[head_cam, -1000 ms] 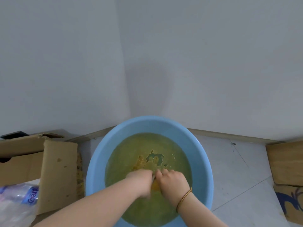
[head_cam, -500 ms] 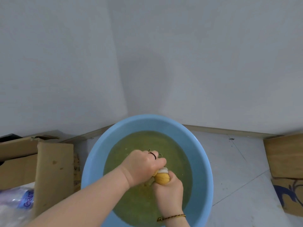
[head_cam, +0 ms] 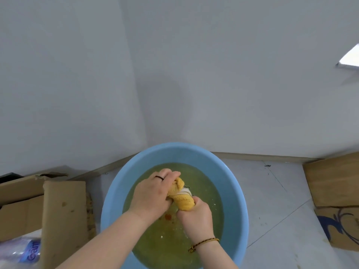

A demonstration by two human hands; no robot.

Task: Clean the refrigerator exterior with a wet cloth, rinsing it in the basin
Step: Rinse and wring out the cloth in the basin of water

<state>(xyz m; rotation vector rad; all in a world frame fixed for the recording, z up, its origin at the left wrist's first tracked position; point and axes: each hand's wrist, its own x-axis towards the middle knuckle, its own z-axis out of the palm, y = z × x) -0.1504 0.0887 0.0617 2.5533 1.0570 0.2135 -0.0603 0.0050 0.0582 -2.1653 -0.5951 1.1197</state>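
Water (head_cam: 206, 173) fills one blue basin (head_cam: 174, 150), above which left hand (head_cam: 151, 195) and right hand (head_cam: 196, 218) both grip one yellow cloth (head_cam: 184, 201).

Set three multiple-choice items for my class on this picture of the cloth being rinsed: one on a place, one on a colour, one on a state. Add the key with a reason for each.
1. Where is the cloth?
A. flat on the floor
B. over the basin
C. pressed to the wall

2. What colour is the basin?
A. white
B. red
C. blue

3. How is the cloth held?
A. both hands grip it, one at each end
B. one hand alone holds it
C. it floats free, untouched

Key:
1 B: the rolled cloth shows against the greenish water, inside the rim.
2 C: the rim and inner wall are light blue.
3 A: the left hand grips the upper end and the right hand the lower end, fingers curled round it.
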